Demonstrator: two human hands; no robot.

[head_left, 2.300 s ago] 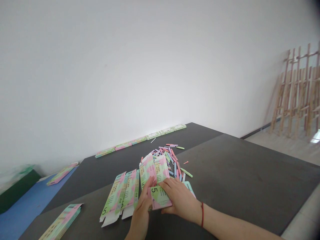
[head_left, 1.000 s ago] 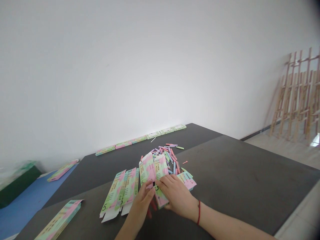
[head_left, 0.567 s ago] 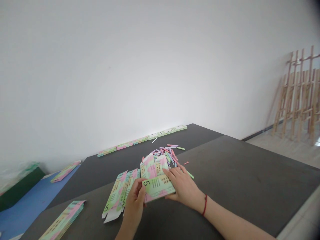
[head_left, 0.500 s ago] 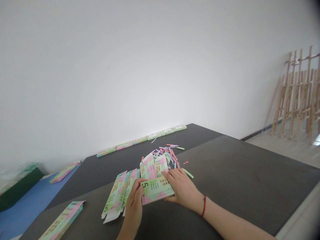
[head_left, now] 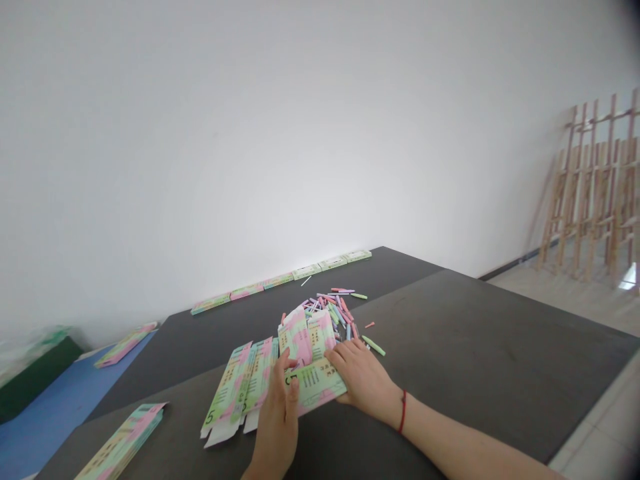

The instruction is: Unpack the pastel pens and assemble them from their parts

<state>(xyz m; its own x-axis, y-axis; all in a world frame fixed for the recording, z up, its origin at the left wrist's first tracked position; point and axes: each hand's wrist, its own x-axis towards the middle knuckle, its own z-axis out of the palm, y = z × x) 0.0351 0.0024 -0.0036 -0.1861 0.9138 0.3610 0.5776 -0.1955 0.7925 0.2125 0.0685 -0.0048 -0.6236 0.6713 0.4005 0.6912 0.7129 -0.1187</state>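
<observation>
In front of me is a flat green and pink cardboard box [head_left: 320, 387] marked with a 5. My right hand [head_left: 363, 373] grips its right end, thumb below and fingers on top. Against the left end rests my left hand [head_left: 280, 407], its fingers stretched out and covering part of the print. Just beyond lie two similar boxes, a pink one [head_left: 296, 337] and a green-pink one [head_left: 320, 330]. A heap of pastel chalk-like sticks [head_left: 337, 312] spreads behind them. To the left, two more boxes [head_left: 227, 390] lie side by side with white end flaps open towards me.
A stack of flattened boxes [head_left: 123, 440] sits at the near left of the dark table [head_left: 480, 347]. Along the wall runs a row of boxes [head_left: 277, 280]. A green bin [head_left: 37, 377] stands at the far left, and wooden easels [head_left: 590, 193] lean at the right.
My left hand has loosened from its pinch on the box's left end; its fingers now extend flat against that end. The right hand keeps its hold, and the view shifts slightly.
</observation>
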